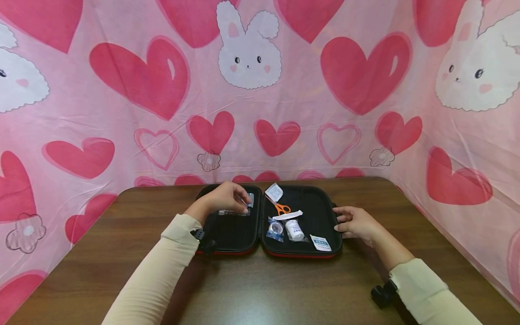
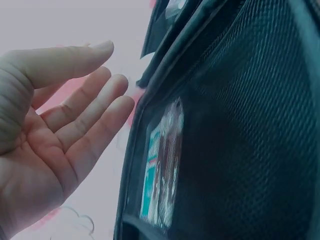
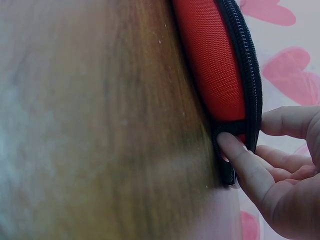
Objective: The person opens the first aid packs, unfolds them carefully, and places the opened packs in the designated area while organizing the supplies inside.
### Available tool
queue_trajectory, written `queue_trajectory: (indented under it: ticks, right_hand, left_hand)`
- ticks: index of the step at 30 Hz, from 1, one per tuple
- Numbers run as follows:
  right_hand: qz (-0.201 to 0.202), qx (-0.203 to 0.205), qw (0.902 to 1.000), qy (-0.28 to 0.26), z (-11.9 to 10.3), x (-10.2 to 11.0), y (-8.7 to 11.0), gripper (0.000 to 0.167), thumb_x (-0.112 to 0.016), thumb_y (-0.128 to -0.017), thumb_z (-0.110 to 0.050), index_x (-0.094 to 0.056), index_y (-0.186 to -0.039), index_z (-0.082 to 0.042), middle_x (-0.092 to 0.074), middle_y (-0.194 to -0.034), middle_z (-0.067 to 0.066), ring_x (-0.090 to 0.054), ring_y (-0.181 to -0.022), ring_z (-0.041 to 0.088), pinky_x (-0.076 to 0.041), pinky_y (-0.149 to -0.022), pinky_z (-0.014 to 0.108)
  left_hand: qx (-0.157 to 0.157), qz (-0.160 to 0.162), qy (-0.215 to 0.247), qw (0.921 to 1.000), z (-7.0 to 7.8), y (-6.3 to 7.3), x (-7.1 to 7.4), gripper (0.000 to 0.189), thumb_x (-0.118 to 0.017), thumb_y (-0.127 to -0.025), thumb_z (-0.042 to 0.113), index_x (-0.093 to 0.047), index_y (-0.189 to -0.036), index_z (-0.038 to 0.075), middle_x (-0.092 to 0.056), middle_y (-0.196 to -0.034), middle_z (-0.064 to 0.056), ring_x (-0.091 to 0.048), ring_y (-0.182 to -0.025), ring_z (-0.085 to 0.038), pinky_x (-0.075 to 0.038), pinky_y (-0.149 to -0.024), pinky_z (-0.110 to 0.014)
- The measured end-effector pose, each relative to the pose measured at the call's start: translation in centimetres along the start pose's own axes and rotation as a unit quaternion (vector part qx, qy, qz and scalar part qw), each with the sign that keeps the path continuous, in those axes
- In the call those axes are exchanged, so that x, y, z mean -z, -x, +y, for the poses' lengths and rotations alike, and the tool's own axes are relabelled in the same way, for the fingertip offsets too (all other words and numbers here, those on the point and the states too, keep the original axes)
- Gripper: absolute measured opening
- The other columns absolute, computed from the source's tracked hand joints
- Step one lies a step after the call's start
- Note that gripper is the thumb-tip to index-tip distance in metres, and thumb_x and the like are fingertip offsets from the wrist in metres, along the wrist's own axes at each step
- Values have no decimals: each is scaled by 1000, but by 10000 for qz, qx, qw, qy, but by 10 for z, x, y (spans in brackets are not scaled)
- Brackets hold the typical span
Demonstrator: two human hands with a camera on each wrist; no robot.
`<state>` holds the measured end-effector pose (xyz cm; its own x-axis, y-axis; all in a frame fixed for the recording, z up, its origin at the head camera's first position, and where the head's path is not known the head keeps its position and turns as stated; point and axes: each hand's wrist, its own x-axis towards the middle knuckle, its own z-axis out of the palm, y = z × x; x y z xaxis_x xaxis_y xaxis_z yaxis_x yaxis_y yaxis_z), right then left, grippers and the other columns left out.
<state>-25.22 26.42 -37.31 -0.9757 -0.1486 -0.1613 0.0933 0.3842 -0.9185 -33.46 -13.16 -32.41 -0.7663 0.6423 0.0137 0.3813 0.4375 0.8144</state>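
A zip case [image 1: 302, 253] with a red shell and black lining lies unfolded on the table. Over its left half, my left hand [image 2: 55, 115] has loosely bent fingers with nothing between them; a clear packet with a teal label [image 2: 161, 170] sits in the mesh pocket below. My right hand [image 3: 285, 175] pinches the case's right edge, thumb on the black handle loop [image 3: 223, 155] and a finger at the zip rim. In the right half lie orange-handled scissors [image 1: 283, 208], a wrapped white roll [image 1: 294, 230], a blue-and-clear packet [image 1: 275, 229] and a white strip [image 1: 287, 215].
A white sachet [image 1: 274, 192] lies at the case's top near the hinge, and a white-and-teal sachet [image 1: 321, 243] near its front right corner. The brown wooden table [image 1: 243, 289] extends toward me. Behind it hangs a pink cloth [image 1: 243, 104] with hearts and rabbits.
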Motion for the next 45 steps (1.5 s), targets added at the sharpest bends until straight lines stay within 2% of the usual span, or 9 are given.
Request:
queue_trajectory:
  ticks: [5, 11, 22, 28, 34, 39, 45]
  right_hand:
    - [16, -4, 10000, 6, 0, -1, 0, 64, -68, -85, 7, -37, -141, 12, -55, -118, 31, -63, -90, 26, -58, -78, 45]
    - [3, -11, 10000, 44, 1, 1, -1, 65, -69, -85, 6, -37, -141, 11, -55, -119, 31, -62, -91, 26, -57, -79, 45]
    - [16, -39, 10000, 76, 1, 1, -1, 64, -69, -85, 5, -39, -141, 10, -56, -118, 28, -62, -91, 26, -57, -80, 44]
    - [-1, -23, 10000, 64, -1, 1, 0, 65, -69, -84, 5, -38, -141, 11, -55, -119, 30, -62, -91, 26, -57, -81, 45]
    - [-14, -59, 10000, 31, -1, 1, -1, 65, -69, -85, 6, -37, -142, 11, -54, -119, 30, -62, -91, 26, -57, -81, 45]
    - [-27, -54, 10000, -25, 0, 0, -1, 66, -69, -84, 7, -37, -142, 11, -55, -118, 30, -62, -90, 25, -57, -81, 45]
    - [-4, -59, 10000, -69, 0, 0, -1, 65, -69, -84, 8, -37, -141, 11, -55, -117, 29, -62, -89, 24, -57, -79, 45]
  left_hand:
    - [-59, -192, -114, 9997, 6, -8, -11, 27, -80, -76, -3, -70, -100, -8, -71, -95, -23, -70, -80, -18, -59, -73, -33]
    - [-238, -402, -684, 9966, 12, -17, -27, 24, -83, -74, 2, -74, -97, 2, -73, -88, -6, -68, -80, -12, -57, -73, -28]
    - [-637, -534, -1612, 9834, 22, -27, -54, 30, -85, -75, 14, -74, -101, 6, -72, -97, -5, -66, -88, -13, -52, -77, -22]
    - [-722, -595, -2132, 9725, 24, -32, -60, 35, -87, -73, 21, -74, -104, 10, -71, -98, 1, -64, -92, -12, -50, -79, -21]
    - [-531, -749, -2415, 9660, 24, -36, -64, 38, -88, -72, 23, -74, -106, 14, -70, -103, 4, -64, -98, -14, -50, -85, -27]
    - [-429, -889, -2575, 9612, 25, -37, -68, 39, -89, -71, 23, -73, -105, 15, -69, -94, 8, -62, -90, -10, -50, -79, -23]
    - [-527, -756, -2439, 9654, 26, -34, -67, 38, -88, -71, 19, -73, -106, 15, -66, -87, 9, -59, -83, -7, -50, -73, -22]
